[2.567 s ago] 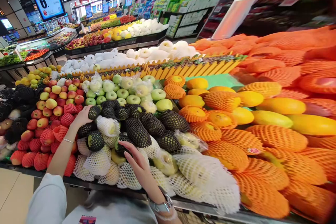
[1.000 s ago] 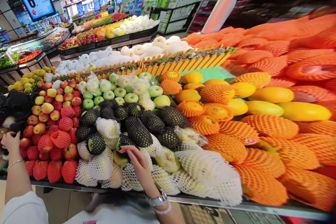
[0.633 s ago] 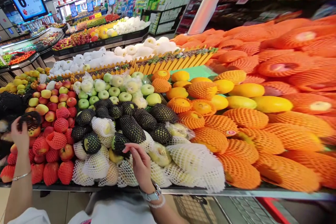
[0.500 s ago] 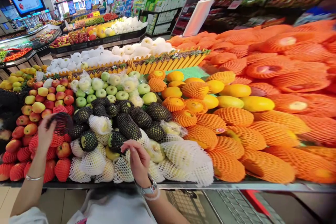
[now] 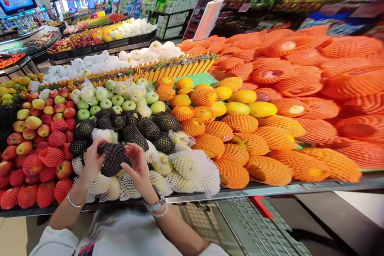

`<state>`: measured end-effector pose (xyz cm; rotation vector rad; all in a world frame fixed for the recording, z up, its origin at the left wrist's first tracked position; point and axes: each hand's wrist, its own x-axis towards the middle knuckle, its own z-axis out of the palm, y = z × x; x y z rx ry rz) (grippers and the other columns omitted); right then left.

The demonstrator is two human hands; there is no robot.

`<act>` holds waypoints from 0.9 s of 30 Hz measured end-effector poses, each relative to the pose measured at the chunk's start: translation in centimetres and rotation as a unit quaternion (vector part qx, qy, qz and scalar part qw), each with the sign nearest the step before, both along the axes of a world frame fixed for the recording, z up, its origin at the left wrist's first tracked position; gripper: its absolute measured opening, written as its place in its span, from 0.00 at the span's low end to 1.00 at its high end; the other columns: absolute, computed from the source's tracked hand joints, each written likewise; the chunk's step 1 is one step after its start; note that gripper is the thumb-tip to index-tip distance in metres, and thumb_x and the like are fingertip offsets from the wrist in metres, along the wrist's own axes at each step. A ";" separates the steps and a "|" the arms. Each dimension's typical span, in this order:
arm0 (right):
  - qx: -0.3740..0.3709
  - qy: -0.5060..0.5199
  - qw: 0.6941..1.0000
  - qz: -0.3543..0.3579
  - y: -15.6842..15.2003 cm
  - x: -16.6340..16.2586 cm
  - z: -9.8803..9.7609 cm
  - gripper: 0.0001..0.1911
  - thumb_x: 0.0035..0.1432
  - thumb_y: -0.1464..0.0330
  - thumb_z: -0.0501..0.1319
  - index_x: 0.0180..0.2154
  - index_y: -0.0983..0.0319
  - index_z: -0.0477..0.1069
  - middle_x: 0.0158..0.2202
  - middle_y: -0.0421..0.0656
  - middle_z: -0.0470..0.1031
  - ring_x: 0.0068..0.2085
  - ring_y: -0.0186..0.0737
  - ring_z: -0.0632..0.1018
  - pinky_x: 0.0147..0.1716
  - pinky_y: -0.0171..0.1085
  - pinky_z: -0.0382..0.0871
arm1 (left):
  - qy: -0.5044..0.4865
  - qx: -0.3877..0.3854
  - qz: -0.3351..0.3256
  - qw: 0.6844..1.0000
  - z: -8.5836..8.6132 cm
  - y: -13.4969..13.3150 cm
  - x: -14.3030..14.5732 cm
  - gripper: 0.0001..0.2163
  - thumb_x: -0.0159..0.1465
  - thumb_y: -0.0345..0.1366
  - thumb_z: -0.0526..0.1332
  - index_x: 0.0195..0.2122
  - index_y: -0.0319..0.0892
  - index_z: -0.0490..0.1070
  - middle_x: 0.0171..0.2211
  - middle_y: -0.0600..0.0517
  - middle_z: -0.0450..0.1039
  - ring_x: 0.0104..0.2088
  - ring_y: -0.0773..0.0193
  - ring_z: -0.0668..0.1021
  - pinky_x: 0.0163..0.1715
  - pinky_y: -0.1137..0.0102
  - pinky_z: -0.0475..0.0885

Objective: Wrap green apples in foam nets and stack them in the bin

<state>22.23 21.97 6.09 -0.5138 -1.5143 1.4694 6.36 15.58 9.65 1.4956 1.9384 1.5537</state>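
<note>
My left hand (image 5: 95, 158) is closed on the left end of a black foam fruit net (image 5: 114, 160), held above the front fruit. Whether a fruit is inside the net I cannot tell. At the net's right end is my right hand (image 5: 138, 164), thumb and fingers apart, the tips close to or touching the mesh. Beneath and around them lie pears in white foam nets (image 5: 109, 188) and dark fruits in black nets (image 5: 135, 138). Red apples (image 5: 63, 169), some in red nets, are piled left of my left hand.
Green apples (image 5: 129, 105) lie farther back, with orange-netted fruits (image 5: 258, 166) to the right. A metal edge (image 5: 192, 197) runs along the stand's front. Below it stands a wire shopping cart (image 5: 261, 224). A roll of bags (image 5: 209, 20) stands at the back.
My left hand has moved right with the black foam net, from over the red apples to beside my right hand. My right hand has turned toward the net, fingers spreading. The view has shifted right.
</note>
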 end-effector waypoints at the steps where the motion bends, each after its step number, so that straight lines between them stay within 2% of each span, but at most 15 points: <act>1: -0.017 0.019 1.000 -0.009 -0.1 0.1 0.1 0.26 0.58 0.52 0.65 0.54 0.54 0.64 0.47 0.46 0.73 0.46 0.43 0.77 0.51 0.44 0.73 | 0.016 0.015 0.008 1.000 -0.3 0.0 0.1 0.09 0.62 0.42 0.59 0.40 0.46 0.70 0.35 0.51 0.76 0.36 0.58 0.78 0.38 0.65 0.74; 4: -0.035 0.025 0.998 0.035 0.0 0.4 0.8 0.21 0.58 0.54 0.65 0.49 0.55 0.68 0.40 0.43 0.75 0.43 0.42 0.77 0.49 0.42 0.73 | 0.094 0.065 0.058 0.992 -1.2 -0.1 0.3 0.07 0.64 0.40 0.56 0.40 0.47 0.69 0.34 0.51 0.74 0.34 0.59 0.77 0.36 0.65 0.73; 7: -0.031 -0.022 0.996 0.083 0.3 0.6 1.2 0.16 0.57 0.55 0.66 0.41 0.57 0.74 0.35 0.42 0.76 0.39 0.41 0.77 0.44 0.41 0.73 | 0.220 0.124 0.100 0.962 -1.8 -0.6 0.6 0.05 0.65 0.37 0.57 0.41 0.47 0.70 0.34 0.50 0.74 0.35 0.58 0.77 0.37 0.64 0.72; 10: -0.058 -0.047 0.994 0.079 0.7 0.7 1.1 0.19 0.53 0.53 0.68 0.39 0.59 0.74 0.30 0.39 0.74 0.33 0.38 0.75 0.37 0.38 0.71 | 0.328 0.167 0.090 0.925 -2.3 -1.2 0.8 0.09 0.68 0.36 0.54 0.45 0.47 0.72 0.36 0.48 0.75 0.37 0.57 0.76 0.41 0.62 0.70; 13: -0.057 -0.074 0.984 0.150 1.1 1.1 0.9 0.20 0.50 0.49 0.69 0.30 0.59 0.74 0.25 0.36 0.70 0.29 0.36 0.71 0.32 0.36 0.70 | 0.399 0.185 0.056 0.896 -2.3 -1.2 0.9 0.12 0.70 0.35 0.50 0.47 0.47 0.72 0.36 0.47 0.74 0.36 0.58 0.76 0.41 0.62 0.69; 15: -0.047 -0.060 0.986 0.151 1.3 1.6 1.0 0.21 0.50 0.48 0.68 0.27 0.59 0.74 0.26 0.38 0.72 0.32 0.39 0.72 0.35 0.38 0.71 | 0.389 0.161 0.049 0.906 -2.0 -1.0 1.1 0.12 0.70 0.36 0.51 0.49 0.47 0.72 0.37 0.47 0.74 0.38 0.58 0.75 0.41 0.63 0.70; 18: -0.055 -0.004 0.998 0.036 1.5 2.3 1.2 0.19 0.50 0.48 0.68 0.31 0.58 0.77 0.33 0.42 0.76 0.38 0.43 0.74 0.41 0.42 0.73 | 0.267 0.129 0.108 0.949 -1.2 -0.9 2.0 0.12 0.67 0.38 0.58 0.52 0.46 0.68 0.40 0.47 0.72 0.38 0.59 0.74 0.38 0.65 0.72; 20: -0.070 0.008 0.997 -0.010 1.7 2.5 1.2 0.19 0.51 0.49 0.68 0.31 0.58 0.78 0.32 0.43 0.77 0.36 0.43 0.75 0.40 0.42 0.74 | 0.166 0.156 0.130 0.965 -0.7 -1.4 3.0 0.11 0.67 0.36 0.58 0.51 0.46 0.66 0.40 0.48 0.71 0.38 0.60 0.75 0.37 0.65 0.73; 23: -0.086 -0.013 0.996 -0.010 1.6 2.4 1.1 0.20 0.52 0.48 0.67 0.30 0.59 0.77 0.28 0.42 0.77 0.32 0.42 0.75 0.34 0.41 0.74 | 0.122 0.159 0.040 0.979 -0.8 -2.5 4.3 0.09 0.70 0.35 0.51 0.46 0.47 0.69 0.41 0.46 0.74 0.43 0.58 0.77 0.43 0.60 0.74; 27: -0.077 -0.042 0.996 0.012 0.8 1.8 0.7 0.21 0.54 0.47 0.64 0.31 0.58 0.78 0.30 0.42 0.78 0.32 0.43 0.75 0.33 0.41 0.75 | 0.161 0.103 -0.043 0.981 -1.7 -2.9 4.8 0.14 0.70 0.41 0.51 0.53 0.47 0.70 0.45 0.44 0.78 0.46 0.55 0.80 0.44 0.60 0.76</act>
